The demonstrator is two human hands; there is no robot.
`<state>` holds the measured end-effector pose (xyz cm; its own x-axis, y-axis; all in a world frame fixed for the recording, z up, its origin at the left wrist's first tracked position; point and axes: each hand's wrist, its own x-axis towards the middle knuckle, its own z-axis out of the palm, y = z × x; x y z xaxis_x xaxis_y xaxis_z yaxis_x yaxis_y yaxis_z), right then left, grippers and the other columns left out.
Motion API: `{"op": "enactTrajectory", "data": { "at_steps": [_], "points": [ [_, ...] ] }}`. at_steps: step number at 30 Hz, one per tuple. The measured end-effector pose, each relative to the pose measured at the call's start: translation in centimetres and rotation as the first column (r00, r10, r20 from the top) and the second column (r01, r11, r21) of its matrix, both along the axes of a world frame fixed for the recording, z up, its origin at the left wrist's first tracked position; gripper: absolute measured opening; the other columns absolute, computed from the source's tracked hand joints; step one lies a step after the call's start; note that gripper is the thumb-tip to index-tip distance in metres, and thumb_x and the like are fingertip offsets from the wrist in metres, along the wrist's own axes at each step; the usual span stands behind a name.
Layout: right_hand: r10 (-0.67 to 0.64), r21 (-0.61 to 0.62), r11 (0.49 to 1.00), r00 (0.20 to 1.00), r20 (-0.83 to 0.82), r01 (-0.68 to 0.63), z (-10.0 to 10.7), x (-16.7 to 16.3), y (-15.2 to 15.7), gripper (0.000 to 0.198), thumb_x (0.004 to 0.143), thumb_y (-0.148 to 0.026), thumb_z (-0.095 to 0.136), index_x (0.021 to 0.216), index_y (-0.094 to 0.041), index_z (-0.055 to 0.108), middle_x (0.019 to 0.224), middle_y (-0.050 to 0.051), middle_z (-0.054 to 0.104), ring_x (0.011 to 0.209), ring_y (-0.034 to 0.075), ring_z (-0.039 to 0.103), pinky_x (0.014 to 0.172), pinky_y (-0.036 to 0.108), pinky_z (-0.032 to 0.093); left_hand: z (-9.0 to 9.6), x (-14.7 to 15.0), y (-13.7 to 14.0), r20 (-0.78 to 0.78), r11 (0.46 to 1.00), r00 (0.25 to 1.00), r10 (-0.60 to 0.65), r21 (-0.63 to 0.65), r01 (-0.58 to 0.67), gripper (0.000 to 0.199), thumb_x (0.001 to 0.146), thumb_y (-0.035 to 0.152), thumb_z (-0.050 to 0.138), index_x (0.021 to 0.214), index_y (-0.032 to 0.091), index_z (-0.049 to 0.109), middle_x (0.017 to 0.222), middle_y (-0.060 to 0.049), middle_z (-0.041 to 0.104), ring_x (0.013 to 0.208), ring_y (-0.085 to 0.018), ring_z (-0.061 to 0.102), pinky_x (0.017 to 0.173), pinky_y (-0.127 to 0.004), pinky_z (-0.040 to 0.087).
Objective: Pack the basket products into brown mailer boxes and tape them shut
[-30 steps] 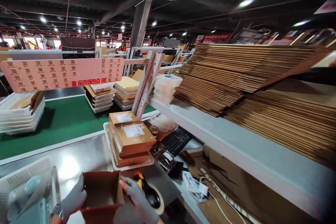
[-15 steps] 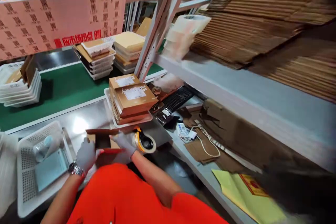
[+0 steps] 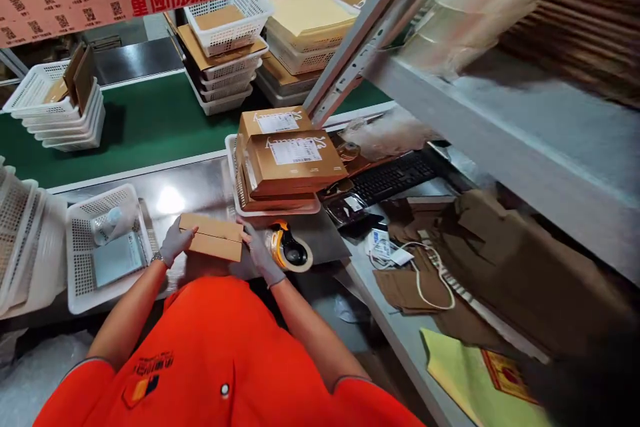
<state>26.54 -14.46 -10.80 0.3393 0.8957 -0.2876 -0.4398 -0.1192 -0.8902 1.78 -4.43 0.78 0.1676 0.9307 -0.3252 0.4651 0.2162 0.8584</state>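
A small brown cardboard box (image 3: 213,237) is held in front of my body, its flaps folded over and a seam running along it. My left hand (image 3: 177,242), gloved in grey, grips its left end. At the right end my right hand (image 3: 259,253), gloved too, is closed on the box. Just right of that hand lies a yellow and black tape dispenser (image 3: 291,250) with a roll of tape. To the left, a white basket (image 3: 75,273) holds a light blue flat box (image 3: 118,260) and a clear-wrapped item (image 3: 107,225).
Behind the box, another basket (image 3: 231,167) carries labelled cartons (image 3: 295,163). Stacked baskets stand on the green conveyor (image 3: 145,127). A metal post (image 3: 360,47) and shelf edge (image 3: 500,153) rise on the right, above a keyboard (image 3: 395,177), a white cable (image 3: 425,280) and flat cardboard.
The box was open with its inside showing; now its top is closed over. Both hands still hold its ends. The camera view has shifted.
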Motion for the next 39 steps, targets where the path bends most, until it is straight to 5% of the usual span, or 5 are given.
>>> {"op": "enactTrajectory", "data": {
  "at_steps": [4, 10, 20, 26, 39],
  "points": [
    [-0.123, -0.196, 0.932, 0.774, 0.621, 0.305, -3.3, 4.7, -3.6, 0.074, 0.090, -0.054, 0.064, 0.150, -0.009, 0.060, 0.160, 0.031, 0.059, 0.154, 0.044, 0.049, 0.130, 0.062, 0.035, -0.5, 0.1, 0.5, 0.030, 0.999, 0.999, -0.031, -0.012, 0.031, 0.053, 0.080, 0.046, 0.089, 0.119, 0.016, 0.071, 0.104, -0.009, 0.080, 0.090, -0.023, 0.074, 0.079, -0.033, 0.060],
    [0.464, -0.568, 0.791, 0.382, 0.799, 0.227, -5.8, 6.4, -5.9, 0.093, 0.097, -0.041, 0.066, 0.168, 0.011, 0.034, 0.137, 0.042, 0.068, 0.132, 0.050, 0.070, 0.111, 0.058, 0.054, -1.6, 3.1, 0.5, 0.109, 0.971, 0.974, -0.199, -0.111, 0.210, 0.065, 0.061, 0.048, 0.102, 0.109, 0.017, 0.071, 0.097, -0.006, 0.079, 0.087, -0.022, 0.072, 0.080, -0.033, 0.059],
    [-0.056, -0.104, 0.990, 0.950, 0.306, 0.092, 3.1, 9.3, -14.2, 0.100, 0.094, -0.062, 0.073, 0.180, -0.027, 0.033, 0.160, 0.015, 0.066, 0.141, 0.033, 0.070, 0.113, 0.047, 0.061, -1.6, 3.9, 0.3, 0.114, 0.942, 0.945, -0.307, -0.107, 0.319, 0.060, 0.064, 0.047, 0.098, 0.108, 0.016, 0.072, 0.104, -0.008, 0.079, 0.094, -0.025, 0.072, 0.082, -0.034, 0.058],
    [0.048, 0.062, 0.996, 0.984, 0.174, -0.059, 9.6, 4.2, -8.6, 0.074, 0.089, -0.065, 0.080, 0.151, -0.026, 0.072, 0.144, 0.013, 0.076, 0.131, 0.032, 0.073, 0.108, 0.042, 0.063, -1.9, 4.9, 0.3, 0.183, 0.925, 0.928, -0.325, -0.144, 0.353, 0.060, 0.067, 0.049, 0.095, 0.113, 0.018, 0.072, 0.097, -0.004, 0.077, 0.083, -0.020, 0.068, 0.073, -0.029, 0.054],
    [0.207, 0.074, 0.971, 0.957, 0.201, -0.226, 8.8, 4.8, -5.0, 0.056, 0.086, -0.067, 0.085, 0.123, -0.025, 0.079, 0.131, 0.010, 0.080, 0.117, 0.030, 0.076, 0.101, 0.040, 0.064, 1.2, 6.3, -0.8, 0.098, 0.993, 0.995, -0.030, 0.118, 0.019, 0.054, 0.100, 0.069, 0.061, 0.101, 0.017, 0.077, 0.097, -0.010, 0.077, 0.089, -0.023, 0.070, 0.086, -0.036, 0.058]
  ]
}}
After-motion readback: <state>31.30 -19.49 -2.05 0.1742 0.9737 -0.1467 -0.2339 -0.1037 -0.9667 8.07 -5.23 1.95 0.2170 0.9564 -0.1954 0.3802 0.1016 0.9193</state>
